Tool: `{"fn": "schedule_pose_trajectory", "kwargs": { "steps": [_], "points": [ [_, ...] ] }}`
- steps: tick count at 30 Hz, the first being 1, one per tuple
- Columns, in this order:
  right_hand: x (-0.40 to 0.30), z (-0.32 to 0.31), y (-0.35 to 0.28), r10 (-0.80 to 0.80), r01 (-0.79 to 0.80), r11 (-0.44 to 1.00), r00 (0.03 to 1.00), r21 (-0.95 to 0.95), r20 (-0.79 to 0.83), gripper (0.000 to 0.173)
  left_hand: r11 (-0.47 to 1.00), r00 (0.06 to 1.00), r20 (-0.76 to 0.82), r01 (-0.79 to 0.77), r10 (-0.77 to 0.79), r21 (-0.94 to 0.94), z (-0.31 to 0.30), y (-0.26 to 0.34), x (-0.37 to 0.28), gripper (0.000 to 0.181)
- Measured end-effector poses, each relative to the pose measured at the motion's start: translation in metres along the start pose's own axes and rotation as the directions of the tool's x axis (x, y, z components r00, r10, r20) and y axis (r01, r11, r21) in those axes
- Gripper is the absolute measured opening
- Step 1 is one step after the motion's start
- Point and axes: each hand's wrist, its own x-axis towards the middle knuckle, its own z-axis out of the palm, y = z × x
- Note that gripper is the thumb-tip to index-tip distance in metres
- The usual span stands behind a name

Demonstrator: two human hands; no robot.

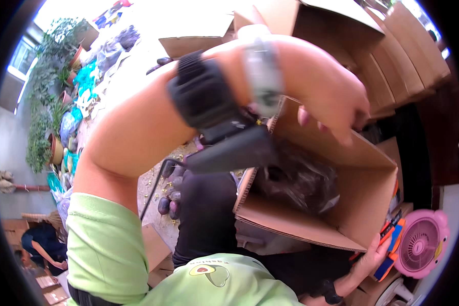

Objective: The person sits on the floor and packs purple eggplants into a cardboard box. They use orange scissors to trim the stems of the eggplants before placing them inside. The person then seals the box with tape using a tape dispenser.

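Note:
My left hand [334, 105] reaches across from the left, above the near side of an open cardboard box [367, 191]. Its fingers are curled and blurred, and whether they hold something cannot be told. A clear plastic bag [298, 183] lies inside the box. A black strapped device [210, 95] and a pale, see-through band sit on my left forearm. At the lower right, my right hand [373, 254] is at the box's outer corner, beside an orange and blue object [392, 244]; its grip is partly hidden. Dark purple oval fruits [172, 202] lie beyond my knee.
More open cardboard boxes [390, 65] stand at the upper right. A pink fan [419, 244] is at the right. Potted plants [55, 149] and plastic bags [86, 84] line the left. Another person [46, 244] bends over at the lower left, near boxes.

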Motion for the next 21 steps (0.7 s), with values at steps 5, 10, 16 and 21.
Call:
{"fn": "schedule_pose_trajectory", "kwargs": {
  "steps": [5,10,16,21],
  "points": [
    [0.008,-0.011,0.017,-0.072,0.072,0.997,0.997,0.001,0.009,0.048,0.868,0.841,-0.397,0.157,-0.368,-0.472,0.049,-0.095,-0.114,0.033],
    [0.011,-0.011,0.012,-0.026,0.026,1.000,1.000,0.014,0.006,0.049,0.670,0.589,-0.419,0.305,-0.691,-0.677,0.174,-0.184,-0.181,0.030],
    [0.007,-0.014,0.007,0.013,-0.013,1.000,1.000,-0.002,0.005,0.048,0.809,0.658,-0.473,0.449,-0.586,-0.378,0.324,-0.234,-0.137,0.035],
    [0.009,-0.023,0.013,0.014,-0.014,0.998,1.000,-0.054,0.003,0.050,0.800,0.748,-0.309,0.593,-0.587,-0.085,0.370,-0.250,-0.081,0.048]
  ]
}}
